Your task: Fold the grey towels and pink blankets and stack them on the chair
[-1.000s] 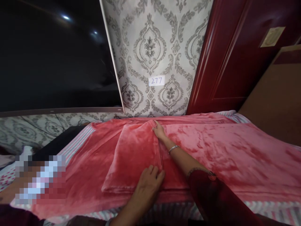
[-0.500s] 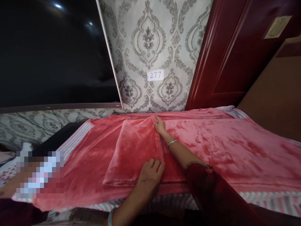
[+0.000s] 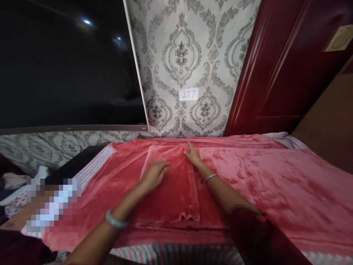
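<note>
A plush coral-pink blanket lies in a long folded strip, with a smaller folded panel doubled over at its left end. My right hand rests at the far right corner of that panel, thumb and forefinger apart on the cloth. Slightly blurred, my left hand is over the panel's left part, fingers loosely bent with nothing visible in them. Whether it touches the fabric I cannot tell. The panel's near right corner is rumpled. More pink fabric spreads beneath, edged with pastel stripes.
Behind the blanket stands a patterned wall with a paper label reading 277. A large dark television screen is at the left, a dark red door panel at the right. Bundled cloths lie at far left, beside a pixelated patch.
My left hand has left the panel's near edge and moved away and leftward above it. My right hand stays at the far corner, its fingers more spread. The view has shifted slightly.
</note>
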`<state>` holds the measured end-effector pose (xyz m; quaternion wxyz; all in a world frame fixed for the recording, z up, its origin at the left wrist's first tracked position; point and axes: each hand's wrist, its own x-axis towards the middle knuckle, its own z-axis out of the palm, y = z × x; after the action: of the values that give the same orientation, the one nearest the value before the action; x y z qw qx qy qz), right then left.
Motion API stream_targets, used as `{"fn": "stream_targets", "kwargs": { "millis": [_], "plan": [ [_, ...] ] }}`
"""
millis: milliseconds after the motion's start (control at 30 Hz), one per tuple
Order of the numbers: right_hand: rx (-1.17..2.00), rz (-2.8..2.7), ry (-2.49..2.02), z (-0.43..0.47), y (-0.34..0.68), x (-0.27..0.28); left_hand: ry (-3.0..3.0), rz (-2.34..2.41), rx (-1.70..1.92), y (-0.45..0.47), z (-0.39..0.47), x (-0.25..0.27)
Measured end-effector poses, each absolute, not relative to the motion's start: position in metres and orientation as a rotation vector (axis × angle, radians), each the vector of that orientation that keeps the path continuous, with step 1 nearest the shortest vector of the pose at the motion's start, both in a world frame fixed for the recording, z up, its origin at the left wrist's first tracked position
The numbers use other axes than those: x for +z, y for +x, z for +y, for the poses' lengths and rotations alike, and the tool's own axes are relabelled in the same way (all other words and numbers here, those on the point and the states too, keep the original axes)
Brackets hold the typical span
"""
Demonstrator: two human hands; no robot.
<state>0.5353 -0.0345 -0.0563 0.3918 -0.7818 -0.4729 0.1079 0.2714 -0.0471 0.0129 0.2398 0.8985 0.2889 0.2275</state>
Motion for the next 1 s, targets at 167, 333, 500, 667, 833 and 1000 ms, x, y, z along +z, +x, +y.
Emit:
{"fn": "stream_targets", "kwargs": {
  "millis": [167,333,500,667,833,1000],
  "plan": [
    [0.243,-1.323,-2.003,-0.043,0.534,-0.065,2.219,1.197,0.77,0.279,0.07,0.008],
    [0.204,-1.447,-2.033,-0.046,0.537,-0.078,2.083,1.227,0.813,0.287,0.121,-0.012],
    [0.198,-1.488,-2.084,-0.04,0.539,-0.091,1.984,1.225,0.818,0.304,0.149,-0.031],
    [0.205,-1.339,-2.089,-0.031,0.541,-0.101,1.851,1.289,0.959,0.309,0.158,-0.049],
    [0.228,-1.294,-2.124,-0.033,0.543,-0.095,1.759,1.216,0.97,0.302,0.155,-0.053],
    [-0.016,-1.464,-1.969,-0.043,0.535,-0.062,1.732,1.123,0.974,0.298,0.156,-0.051]
  ]
}}
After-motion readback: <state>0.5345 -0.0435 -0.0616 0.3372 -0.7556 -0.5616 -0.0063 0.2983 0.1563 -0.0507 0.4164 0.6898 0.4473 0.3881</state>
